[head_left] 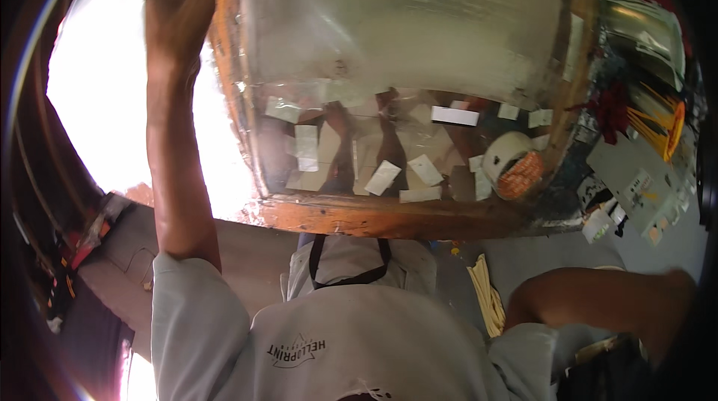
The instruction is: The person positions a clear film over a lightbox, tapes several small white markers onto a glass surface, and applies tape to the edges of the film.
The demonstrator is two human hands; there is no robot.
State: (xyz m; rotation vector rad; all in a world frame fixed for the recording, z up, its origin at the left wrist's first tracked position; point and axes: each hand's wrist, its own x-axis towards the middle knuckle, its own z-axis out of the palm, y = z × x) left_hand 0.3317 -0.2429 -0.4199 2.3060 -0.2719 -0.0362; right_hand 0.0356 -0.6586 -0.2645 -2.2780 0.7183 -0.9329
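One wooden frame (389, 215) stands before the person, with one tape roll (508, 155) and at least eight white strips (455, 115) inside it. At its left rail, one left hand (183, 4) curls, its grip unclear. One right hand (669, 304), right of it, blurs; grip untellable. One yellow bundle (662, 132) lies beyond its right rail.
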